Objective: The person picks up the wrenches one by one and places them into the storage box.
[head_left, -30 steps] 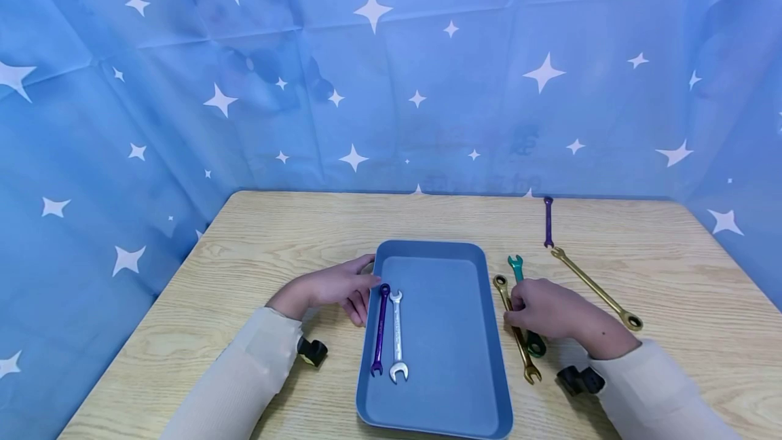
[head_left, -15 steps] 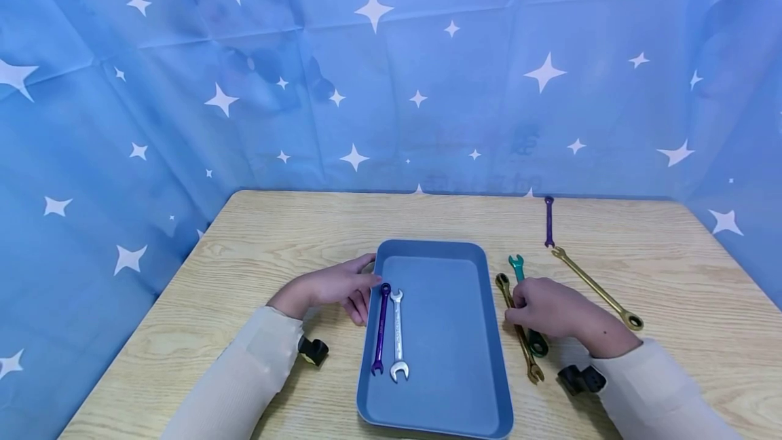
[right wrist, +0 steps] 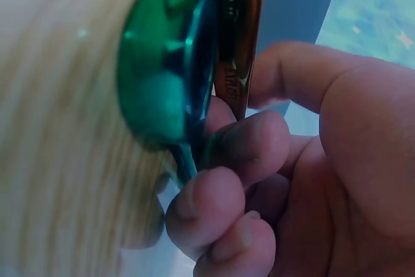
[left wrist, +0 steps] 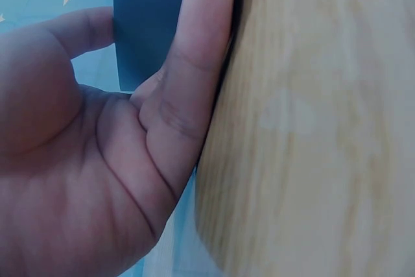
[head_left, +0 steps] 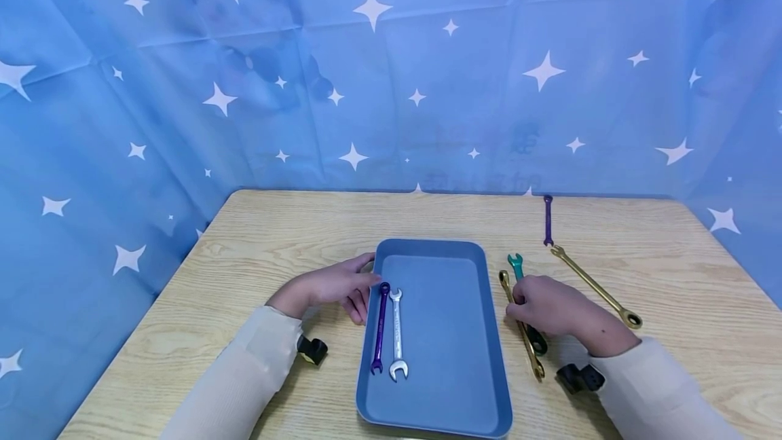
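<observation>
My left hand (head_left: 345, 288) holds the blue tray (head_left: 449, 399) by its left edge, thumb on the rim and fingers against the outside. In the left wrist view the fingers (left wrist: 188, 76) lie low along the tabletop. Right of the tray, my right hand (head_left: 546, 304) pinches a gold ratcheting combination wrench (head_left: 533, 355) between thumb and fingers. A green ratcheting wrench (head_left: 516, 263) lies beside it, its middle hidden under that hand. The right wrist view shows the green ring end (right wrist: 155, 69) close to the fingertips. Inside the tray lie a purple wrench (head_left: 380, 331) and a silver wrench (head_left: 398, 338).
Another gold wrench (head_left: 595, 287) lies slanted to the right of my right hand. Behind it, near the table's far edge, is a second purple wrench (head_left: 548, 221). A blue star-patterned cloth (head_left: 415, 127) hangs behind the wooden table (head_left: 293, 223).
The gold wrench under my right hand has shifted slightly right and away from me, and looks turned on its edge. The left hand, tray and other wrenches stay put.
</observation>
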Available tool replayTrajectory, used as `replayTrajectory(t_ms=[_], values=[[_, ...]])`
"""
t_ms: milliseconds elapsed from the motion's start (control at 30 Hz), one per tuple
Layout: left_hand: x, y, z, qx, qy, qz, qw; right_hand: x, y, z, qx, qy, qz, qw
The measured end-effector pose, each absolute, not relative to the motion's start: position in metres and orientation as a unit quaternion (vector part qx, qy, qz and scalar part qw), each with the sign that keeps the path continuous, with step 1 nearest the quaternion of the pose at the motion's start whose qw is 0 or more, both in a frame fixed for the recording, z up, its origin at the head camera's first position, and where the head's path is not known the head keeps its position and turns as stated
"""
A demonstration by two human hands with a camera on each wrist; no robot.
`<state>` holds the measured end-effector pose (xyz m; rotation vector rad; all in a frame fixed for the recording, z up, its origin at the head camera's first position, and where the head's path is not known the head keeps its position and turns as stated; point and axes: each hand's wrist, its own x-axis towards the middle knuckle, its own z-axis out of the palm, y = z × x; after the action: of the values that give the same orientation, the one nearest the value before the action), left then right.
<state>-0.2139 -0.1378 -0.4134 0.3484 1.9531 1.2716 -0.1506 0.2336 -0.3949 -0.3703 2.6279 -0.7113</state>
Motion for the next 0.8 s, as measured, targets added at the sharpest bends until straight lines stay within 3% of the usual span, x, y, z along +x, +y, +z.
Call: replayTrajectory(t_ms=[800], values=[[-0.2144, -0.1383, -0.4126, 0.137, 0.764, 0.500, 0.385, -0.1490, 0.2296, -0.3914, -0.138, 0.944, -0.242, 0.174]])
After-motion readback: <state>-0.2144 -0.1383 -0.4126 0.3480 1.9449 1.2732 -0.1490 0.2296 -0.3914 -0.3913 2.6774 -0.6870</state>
